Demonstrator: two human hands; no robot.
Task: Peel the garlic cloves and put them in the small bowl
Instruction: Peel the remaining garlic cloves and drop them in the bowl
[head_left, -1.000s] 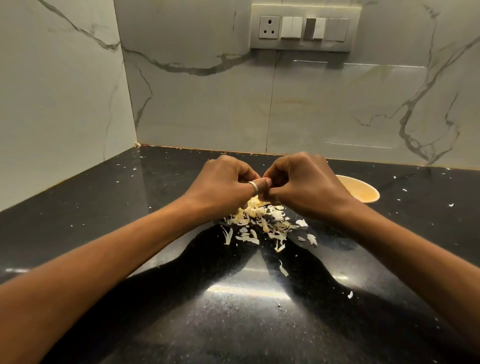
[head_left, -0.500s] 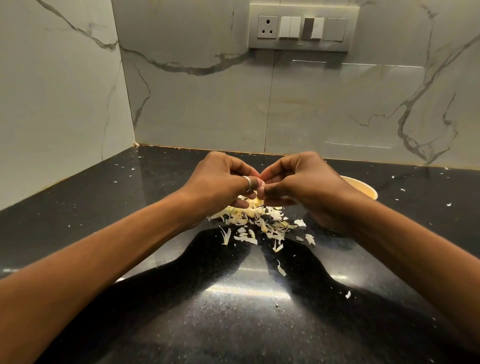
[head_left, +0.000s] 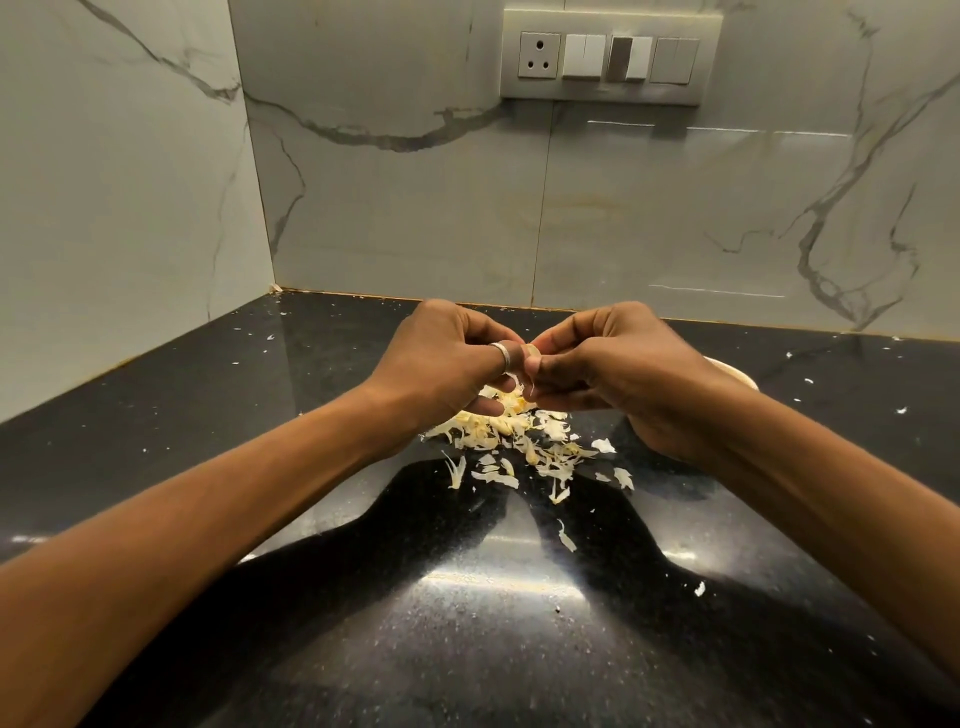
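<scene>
A garlic clove (head_left: 532, 351) shows as a pale sliver between the fingertips of both hands, held above the counter. My left hand (head_left: 447, 364), with a ring on one finger, pinches it from the left. From the right, my right hand (head_left: 618, 364) pinches the same clove, and a thin strip of skin hangs down beneath the fingers. Under the hands lies a pile of garlic peels (head_left: 519, 441). The small bowl (head_left: 737, 376) sits behind my right hand, and only its rim shows.
The black speckled counter (head_left: 493, 623) carries scattered peel bits around the pile and at the edges. Marble walls close the left and back sides. A switch panel (head_left: 608, 54) is on the back wall.
Both hands have lifted slightly and their fingers have spread a little around the clove. A strip of skin now hangs below the fingers.
</scene>
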